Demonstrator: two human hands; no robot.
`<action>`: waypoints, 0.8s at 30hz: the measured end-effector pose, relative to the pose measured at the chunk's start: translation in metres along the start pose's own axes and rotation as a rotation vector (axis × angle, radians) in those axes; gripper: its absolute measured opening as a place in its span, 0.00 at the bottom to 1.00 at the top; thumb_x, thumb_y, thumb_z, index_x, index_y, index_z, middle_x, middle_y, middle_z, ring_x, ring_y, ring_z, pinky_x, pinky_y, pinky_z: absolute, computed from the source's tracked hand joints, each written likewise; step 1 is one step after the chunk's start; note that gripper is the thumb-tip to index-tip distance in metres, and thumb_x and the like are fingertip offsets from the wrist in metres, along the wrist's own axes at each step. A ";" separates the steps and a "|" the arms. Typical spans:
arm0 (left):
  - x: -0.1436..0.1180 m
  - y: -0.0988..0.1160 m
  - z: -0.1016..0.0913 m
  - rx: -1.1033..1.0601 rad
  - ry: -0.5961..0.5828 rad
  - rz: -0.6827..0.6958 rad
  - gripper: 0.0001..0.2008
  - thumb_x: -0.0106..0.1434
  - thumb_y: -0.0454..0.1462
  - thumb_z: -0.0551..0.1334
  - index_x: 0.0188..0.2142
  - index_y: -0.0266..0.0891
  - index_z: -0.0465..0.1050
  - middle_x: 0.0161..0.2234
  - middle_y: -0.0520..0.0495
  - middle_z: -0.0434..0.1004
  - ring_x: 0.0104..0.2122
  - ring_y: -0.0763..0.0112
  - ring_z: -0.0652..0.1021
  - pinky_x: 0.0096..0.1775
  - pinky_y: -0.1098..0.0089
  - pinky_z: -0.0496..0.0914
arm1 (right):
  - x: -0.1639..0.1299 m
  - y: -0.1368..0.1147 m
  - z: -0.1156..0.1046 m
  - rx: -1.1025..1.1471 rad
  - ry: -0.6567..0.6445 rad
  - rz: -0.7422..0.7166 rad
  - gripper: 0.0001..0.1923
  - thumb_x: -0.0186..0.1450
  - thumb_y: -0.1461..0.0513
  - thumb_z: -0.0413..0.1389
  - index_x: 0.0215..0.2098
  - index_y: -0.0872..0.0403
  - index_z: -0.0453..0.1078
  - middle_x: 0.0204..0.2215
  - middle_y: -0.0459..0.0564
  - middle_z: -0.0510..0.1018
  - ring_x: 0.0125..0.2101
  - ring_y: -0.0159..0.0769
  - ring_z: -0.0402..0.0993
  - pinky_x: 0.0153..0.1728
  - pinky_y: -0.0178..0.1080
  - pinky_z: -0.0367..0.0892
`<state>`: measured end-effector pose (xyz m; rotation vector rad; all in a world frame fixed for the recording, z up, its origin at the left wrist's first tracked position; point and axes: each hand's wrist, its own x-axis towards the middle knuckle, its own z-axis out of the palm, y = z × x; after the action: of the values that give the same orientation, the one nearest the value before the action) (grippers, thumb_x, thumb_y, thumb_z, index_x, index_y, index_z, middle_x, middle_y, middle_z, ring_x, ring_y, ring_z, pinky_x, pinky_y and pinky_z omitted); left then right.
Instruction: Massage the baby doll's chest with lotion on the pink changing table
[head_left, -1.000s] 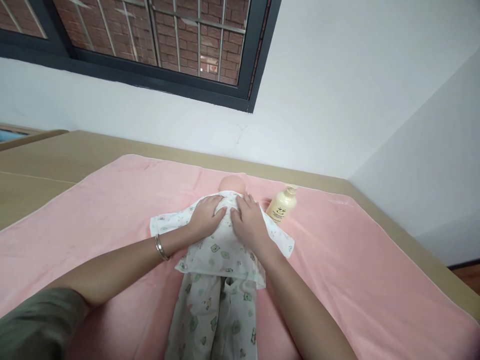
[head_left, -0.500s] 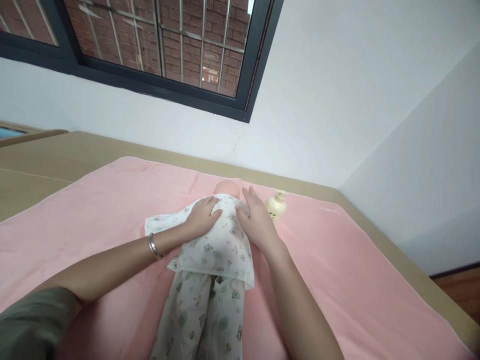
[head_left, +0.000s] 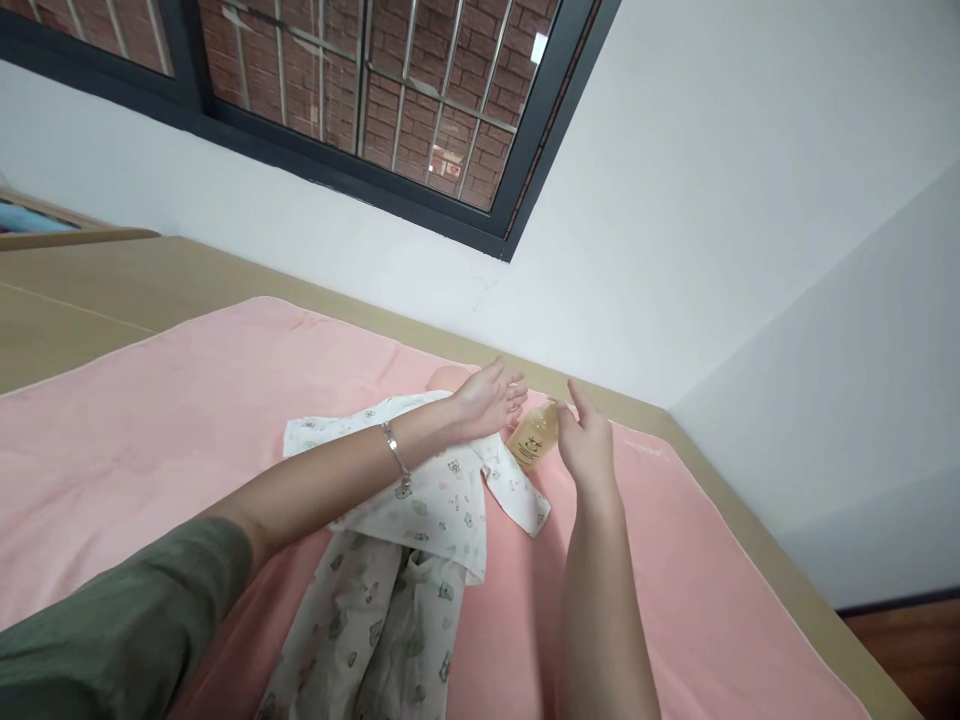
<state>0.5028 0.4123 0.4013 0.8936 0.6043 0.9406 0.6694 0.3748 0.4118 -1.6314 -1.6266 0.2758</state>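
Broadly, open room is seen on the pink towel (head_left: 150, 420) to the left of the doll (head_left: 420, 520), while on the right the towel's edge runs close beside the tan table rim (head_left: 750, 520) and the white wall (head_left: 712, 250) stands just behind. The lotion bottle (head_left: 534, 438) is found near the towel's far edge, just right of the doll's head (head_left: 444, 379), which is largely hidden by the left hand (head_left: 487, 400). That hand is stretched out over the doll's shoulder with fingers spread and nothing gripped, its fingertips just beside the bottle's top. The right hand (head_left: 586, 445) is set against the bottle's right side with fingers loosely curved; whether the bottle is actually gripped cannot be told. The bottle is tilted, its long axis running from lower left to upper right, with the pump end hidden behind the right hand. A bracelet (head_left: 396, 460) is worn on the left wrist.
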 end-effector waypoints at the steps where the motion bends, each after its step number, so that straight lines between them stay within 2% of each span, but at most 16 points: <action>1: 0.004 0.003 0.006 -0.074 -0.008 -0.050 0.40 0.72 0.54 0.39 0.75 0.33 0.41 0.75 0.34 0.45 0.73 0.65 0.53 0.70 0.61 0.54 | 0.003 0.004 0.005 -0.017 -0.024 -0.006 0.33 0.70 0.58 0.44 0.70 0.61 0.61 0.66 0.59 0.68 0.66 0.44 0.64 0.66 0.45 0.60; 5: 0.011 0.006 0.023 -0.270 0.046 -0.121 0.41 0.72 0.53 0.39 0.75 0.30 0.34 0.76 0.34 0.39 0.74 0.68 0.48 0.66 0.65 0.62 | 0.011 0.016 0.022 -0.205 -0.134 -0.110 0.32 0.69 0.65 0.42 0.69 0.67 0.60 0.67 0.64 0.65 0.68 0.45 0.60 0.67 0.47 0.58; 8: 0.016 0.004 0.026 -0.380 0.042 -0.152 0.40 0.72 0.51 0.40 0.75 0.31 0.33 0.76 0.35 0.40 0.73 0.68 0.53 0.62 0.65 0.68 | 0.010 0.013 0.027 -0.421 -0.150 -0.162 0.30 0.68 0.69 0.42 0.67 0.68 0.63 0.68 0.65 0.63 0.70 0.46 0.55 0.69 0.48 0.54; 12: 0.022 0.002 0.024 -0.474 0.045 -0.174 0.40 0.72 0.52 0.40 0.75 0.29 0.35 0.73 0.31 0.50 0.69 0.65 0.65 0.59 0.64 0.72 | 0.007 -0.002 0.021 -0.589 -0.148 -0.141 0.27 0.69 0.69 0.42 0.62 0.59 0.70 0.63 0.61 0.72 0.66 0.46 0.65 0.65 0.49 0.58; 15: 0.019 0.003 0.020 -0.465 0.060 -0.170 0.41 0.73 0.52 0.42 0.74 0.26 0.37 0.73 0.29 0.53 0.70 0.65 0.63 0.59 0.69 0.71 | 0.009 -0.012 0.019 -0.619 -0.135 -0.044 0.26 0.69 0.67 0.43 0.61 0.55 0.72 0.55 0.61 0.79 0.57 0.47 0.75 0.59 0.48 0.64; 17: 0.009 0.004 0.018 -0.430 0.079 -0.164 0.41 0.73 0.52 0.44 0.75 0.29 0.36 0.74 0.30 0.50 0.71 0.64 0.61 0.60 0.67 0.69 | 0.014 -0.017 0.021 -0.611 -0.110 0.033 0.26 0.69 0.66 0.45 0.61 0.55 0.73 0.52 0.62 0.80 0.53 0.48 0.78 0.55 0.47 0.68; 20: -0.019 0.004 0.015 -0.380 0.190 -0.157 0.41 0.72 0.52 0.47 0.75 0.35 0.33 0.74 0.28 0.47 0.71 0.61 0.61 0.63 0.62 0.68 | 0.021 -0.023 0.027 -0.591 -0.092 0.129 0.25 0.68 0.64 0.47 0.60 0.54 0.75 0.50 0.63 0.81 0.50 0.49 0.79 0.50 0.46 0.70; 22: -0.044 0.003 0.013 -0.361 0.264 -0.202 0.42 0.71 0.50 0.49 0.75 0.35 0.32 0.73 0.26 0.51 0.70 0.59 0.63 0.65 0.60 0.65 | 0.026 -0.026 0.029 -0.572 -0.091 0.166 0.25 0.67 0.63 0.48 0.58 0.52 0.76 0.50 0.62 0.81 0.51 0.50 0.79 0.50 0.46 0.71; 24: -0.069 0.004 0.010 -0.329 0.278 -0.255 0.42 0.70 0.49 0.52 0.75 0.35 0.35 0.71 0.26 0.55 0.69 0.58 0.65 0.67 0.59 0.62 | 0.028 -0.027 0.028 -0.548 -0.084 0.192 0.26 0.66 0.63 0.48 0.58 0.51 0.77 0.53 0.60 0.80 0.53 0.51 0.77 0.51 0.47 0.71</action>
<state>0.4762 0.3492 0.4139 0.3841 0.7546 0.9049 0.6351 0.4073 0.4220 -2.2182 -1.7047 -0.0140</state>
